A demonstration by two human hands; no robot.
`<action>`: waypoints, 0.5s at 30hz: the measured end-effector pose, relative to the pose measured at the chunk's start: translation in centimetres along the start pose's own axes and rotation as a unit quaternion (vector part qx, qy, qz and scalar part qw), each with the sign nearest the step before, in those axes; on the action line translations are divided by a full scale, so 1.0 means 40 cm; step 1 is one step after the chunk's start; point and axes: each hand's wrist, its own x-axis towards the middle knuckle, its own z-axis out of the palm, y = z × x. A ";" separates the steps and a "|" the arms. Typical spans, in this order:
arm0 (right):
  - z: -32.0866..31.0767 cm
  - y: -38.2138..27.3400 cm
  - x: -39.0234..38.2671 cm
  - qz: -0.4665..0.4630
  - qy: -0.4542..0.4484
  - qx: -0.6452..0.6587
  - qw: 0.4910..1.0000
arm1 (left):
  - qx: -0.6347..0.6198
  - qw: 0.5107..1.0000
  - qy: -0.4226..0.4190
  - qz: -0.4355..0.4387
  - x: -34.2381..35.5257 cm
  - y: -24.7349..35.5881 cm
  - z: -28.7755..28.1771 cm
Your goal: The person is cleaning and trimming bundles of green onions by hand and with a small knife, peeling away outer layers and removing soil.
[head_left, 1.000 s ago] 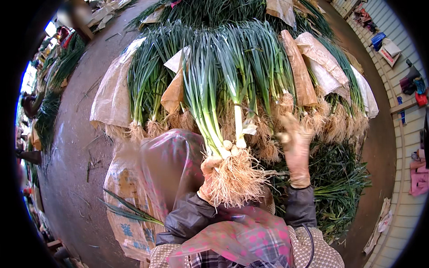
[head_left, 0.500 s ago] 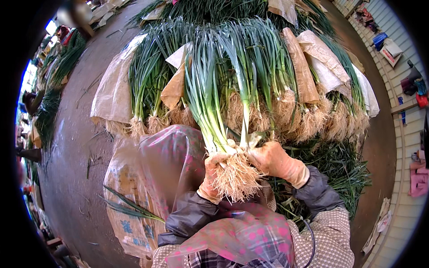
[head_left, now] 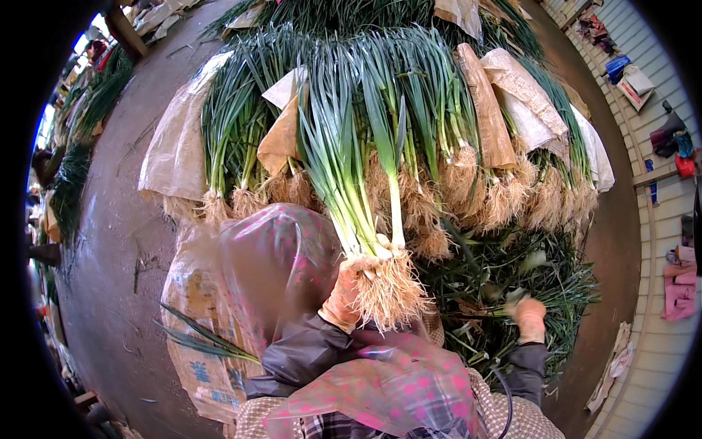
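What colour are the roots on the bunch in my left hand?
The roots are pale tan, clearest in the head view.

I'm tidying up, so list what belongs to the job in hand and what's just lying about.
In the job, likely:
Leek bunch in the left hand
Leaf heap by the right hand
Rooted leeks lined up ahead

Lying about, likely:
Loose leaves on the lower-left sack
Pink cloth, far right
Blue item, upper right

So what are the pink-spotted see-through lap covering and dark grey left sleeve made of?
The pink-spotted see-through lap covering: probably glossy plastic film, since plaid cloth shows through. The dark grey left sleeve: smooth, slightly shiny, perhaps coated fabric or vinyl, judging by highlights along its creases.
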 end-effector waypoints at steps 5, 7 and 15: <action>-0.067 -0.422 -0.146 -0.269 0.079 0.370 0.886 | 0.158 0.987 0.035 0.014 0.009 -0.027 -0.070; -0.092 -0.600 -0.129 -0.380 -0.013 0.290 0.878 | 0.231 0.971 0.062 -0.004 0.009 -0.034 -0.052; 0.014 -0.651 -0.104 -0.287 -0.409 0.617 0.608 | 0.139 0.988 0.071 -0.007 -0.055 0.003 -0.037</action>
